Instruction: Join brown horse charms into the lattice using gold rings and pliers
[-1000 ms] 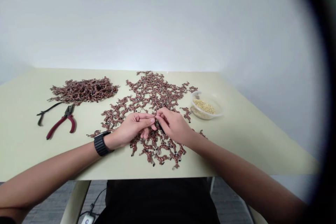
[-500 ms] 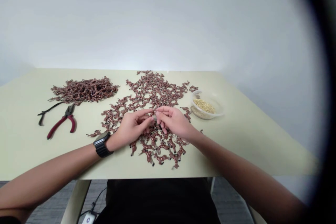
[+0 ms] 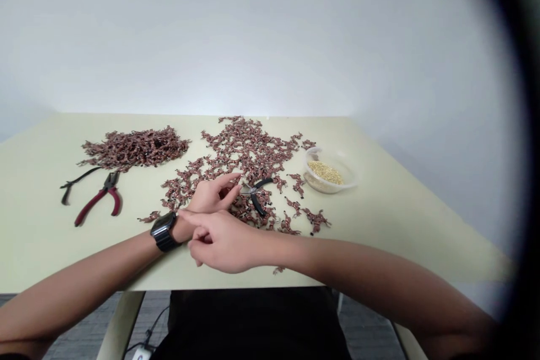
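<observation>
right hand half-open, index extended, now at the wristwatch, away from black-handled pliers

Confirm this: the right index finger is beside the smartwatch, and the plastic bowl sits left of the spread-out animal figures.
Wrong side: the head view shows the plastic bowl right of the spread-out animal figures. The right index finger is beside the smartwatch.

The right hand and right forearm hide much of the brown animal figurines at 6 o'clock of their scatter. Whether the left hand pinches anything by the black-handled pliers is too small to tell. The gold bits towards 4 o'clock blur together. The bottom edge cuts off 1 white adapter at 7 o'clock.
</observation>
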Demonstrator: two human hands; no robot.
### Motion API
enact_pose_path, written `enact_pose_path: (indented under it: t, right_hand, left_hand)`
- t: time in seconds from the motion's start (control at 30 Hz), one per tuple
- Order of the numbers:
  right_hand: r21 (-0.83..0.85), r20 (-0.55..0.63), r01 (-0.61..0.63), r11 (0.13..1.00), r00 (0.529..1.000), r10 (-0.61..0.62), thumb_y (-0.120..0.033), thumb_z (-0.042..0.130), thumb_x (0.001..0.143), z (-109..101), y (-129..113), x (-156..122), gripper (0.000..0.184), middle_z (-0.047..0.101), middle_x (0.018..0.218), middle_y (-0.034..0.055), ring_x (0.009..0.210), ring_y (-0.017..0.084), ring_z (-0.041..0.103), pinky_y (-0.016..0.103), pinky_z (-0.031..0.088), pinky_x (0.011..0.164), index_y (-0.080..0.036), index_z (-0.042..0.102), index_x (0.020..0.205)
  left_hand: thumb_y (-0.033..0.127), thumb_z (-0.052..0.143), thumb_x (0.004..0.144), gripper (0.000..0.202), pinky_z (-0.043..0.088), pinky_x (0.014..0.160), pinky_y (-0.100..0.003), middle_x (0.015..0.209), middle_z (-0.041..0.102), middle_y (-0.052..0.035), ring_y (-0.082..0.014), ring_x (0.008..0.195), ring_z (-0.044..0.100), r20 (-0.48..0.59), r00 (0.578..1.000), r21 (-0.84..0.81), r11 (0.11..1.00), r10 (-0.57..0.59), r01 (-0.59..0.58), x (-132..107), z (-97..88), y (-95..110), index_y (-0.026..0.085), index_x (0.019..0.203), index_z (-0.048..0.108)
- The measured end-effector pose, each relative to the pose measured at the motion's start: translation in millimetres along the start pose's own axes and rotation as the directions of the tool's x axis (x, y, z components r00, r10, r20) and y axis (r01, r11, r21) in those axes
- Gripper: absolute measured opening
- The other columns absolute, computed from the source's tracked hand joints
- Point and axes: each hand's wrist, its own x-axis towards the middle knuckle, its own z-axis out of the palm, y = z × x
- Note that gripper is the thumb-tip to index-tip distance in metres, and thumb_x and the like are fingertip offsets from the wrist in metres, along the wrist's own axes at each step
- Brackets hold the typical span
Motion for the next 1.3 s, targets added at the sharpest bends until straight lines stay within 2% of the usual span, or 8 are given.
enact_pose_path:
  t: [0.3,0.4,0.5,0.67,0.77,0.93,1.07,1.3]
  right_hand:
    - [-0.170,0.047,-0.007,0.985,0.999,0.015,-0.024,0.052,0.089,-1,-18,2,0.067,0.067,0.070,-0.0003,0.056,0.013,0.052,0.023,0.037,0.051,-0.007,0.042,0.152]
    - [-0.238,0.052,-0.026,0.971,0.998,0.039,-0.028,0.050,0.093,-23,-31,-20,0.027,0.063,0.065,-0.0004,0.052,0.011,0.047,0.024,0.033,0.050,-0.013,0.068,0.106]
    - [-0.309,0.057,-0.028,0.951,0.997,0.048,-0.033,0.046,0.098,-57,-30,-44,0.039,0.053,0.055,-0.0022,0.048,0.008,0.038,0.025,0.029,0.051,-0.017,0.052,0.063]
    - [-0.690,-0.328,-0.365,0.625,0.927,0.180,-0.047,0.046,0.098,-95,7,-59,0.054,0.037,0.046,-0.0018,0.044,0.009,0.026,0.030,0.020,0.050,-0.019,0.041,0.053]
    - [-0.766,-0.377,-0.436,0.473,0.900,0.218,-0.051,0.050,0.095,-91,29,-52,0.050,0.051,0.053,0.0028,0.048,0.013,0.040,0.030,0.024,0.051,-0.018,0.052,0.058]
    - [-0.822,-0.391,-0.422,0.383,0.907,0.159,-0.037,0.050,0.094,-76,44,-44,0.034,0.061,0.066,0.0082,0.055,0.016,0.052,0.031,0.026,0.052,-0.017,0.063,0.069]
    - [-0.763,-0.475,-0.460,0.454,0.876,0.089,-0.034,0.047,0.099,-86,40,-49,0.034,0.059,0.062,0.0080,0.048,0.014,0.044,0.031,0.026,0.051,-0.017,0.060,0.073]
    - [-0.516,-0.730,-0.452,0.727,0.676,-0.098,-0.050,0.035,0.106,-128,26,-64,0.046,0.053,0.062,0.0028,0.052,0.014,0.042,0.031,0.028,0.055,-0.021,0.053,0.077]
  left_hand:
    - [0.033,0.052,0.102,0.043,0.039,0.050,-0.022,0.063,0.064,0.0023,-0.0106,0.047,0.052,0.048,0.986,0.136,0.977,0.161,-0.167,-5,2.6,1,0.018,0.143,0.055]
    - [0.034,0.049,0.104,0.041,0.041,0.052,-0.022,0.066,0.065,0.0008,-0.0115,0.051,0.056,0.070,0.990,0.109,0.985,0.124,-0.131,-4,-4.8,8,0.018,0.141,0.057]
    - [0.033,0.049,0.104,0.038,0.045,0.056,-0.023,0.075,0.071,-0.0026,-0.0130,0.058,0.062,0.083,0.994,0.109,0.990,0.077,-0.086,-4,-11.8,13,0.017,0.138,0.060]
    - [0.032,0.050,0.104,0.039,0.043,0.054,-0.023,0.082,0.075,-0.0036,-0.0128,0.057,0.061,0.058,0.995,0.188,0.978,0.080,-0.089,-3,-11.1,9,0.019,0.140,0.058]
    - [0.032,0.050,0.104,0.039,0.044,0.057,-0.024,0.083,0.075,-0.0039,-0.0130,0.059,0.061,0.053,0.993,0.215,0.970,0.108,-0.117,-3,-9.3,5,0.019,0.141,0.058]
    - [0.031,0.049,0.105,0.038,0.043,0.056,-0.025,0.079,0.073,-0.0029,-0.0129,0.058,0.059,0.065,0.988,0.241,0.958,0.142,-0.154,-5,-9.3,5,0.019,0.140,0.058]
    - [0.030,0.048,0.105,0.038,0.044,0.057,-0.025,0.079,0.072,-0.0031,-0.0130,0.059,0.060,0.062,0.978,0.249,0.946,0.198,-0.208,-6,-10.1,9,0.017,0.140,0.057]
    - [0.025,0.047,0.105,0.041,0.051,0.064,-0.028,0.082,0.071,-0.0045,-0.0153,0.067,0.063,0.049,0.939,0.300,0.892,0.340,-0.339,-8,-6.7,5,0.016,0.145,0.051]
